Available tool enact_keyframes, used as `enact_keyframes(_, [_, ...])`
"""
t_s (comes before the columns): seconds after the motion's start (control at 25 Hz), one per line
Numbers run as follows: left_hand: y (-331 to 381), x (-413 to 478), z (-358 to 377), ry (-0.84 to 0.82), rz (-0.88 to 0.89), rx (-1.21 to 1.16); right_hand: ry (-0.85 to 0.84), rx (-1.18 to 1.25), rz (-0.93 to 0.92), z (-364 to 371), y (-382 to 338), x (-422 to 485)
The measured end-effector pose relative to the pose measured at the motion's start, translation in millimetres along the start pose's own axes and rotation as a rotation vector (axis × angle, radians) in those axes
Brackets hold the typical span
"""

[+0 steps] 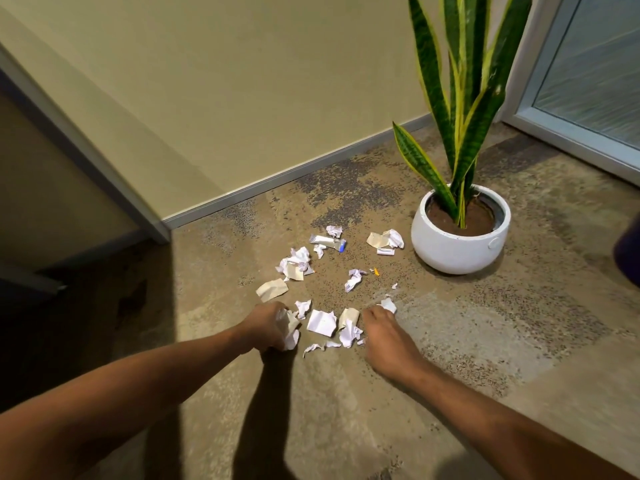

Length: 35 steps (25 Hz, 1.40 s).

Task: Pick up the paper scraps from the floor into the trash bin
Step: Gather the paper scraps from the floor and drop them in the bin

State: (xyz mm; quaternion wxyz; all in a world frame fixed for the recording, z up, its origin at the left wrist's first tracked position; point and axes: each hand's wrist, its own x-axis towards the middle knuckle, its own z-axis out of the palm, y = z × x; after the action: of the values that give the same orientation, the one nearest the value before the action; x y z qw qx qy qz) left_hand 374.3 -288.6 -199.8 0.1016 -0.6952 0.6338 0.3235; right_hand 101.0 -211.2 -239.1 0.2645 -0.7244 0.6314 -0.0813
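Several white and cream paper scraps lie scattered on the brown carpet. My left hand (266, 323) is low on the floor, fingers closed around a wad of crumpled scraps (290, 329). My right hand (379, 323) reaches down to the right of it, fingers pinching a small white scrap (388, 304). Between the hands lie a flat white piece (322, 322) and a cream piece (348, 317). Farther off sit a crumpled cluster (296, 265), a cream scrap (272, 289) and a scrap pile by the pot (386, 240). No trash bin is in view.
A white pot (460, 251) with a tall green plant stands at the right, close behind the scraps. A small tube with a blue cap (329, 242) lies among the paper. The wall's baseboard (277, 178) runs behind. A glass door (588, 81) is at far right.
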Motion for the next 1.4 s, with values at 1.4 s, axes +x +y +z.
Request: enact_keyframes(1.4, [52,8,49,0.049,0.282,-0.223,0.065,0.505,0.171,32,-27,32])
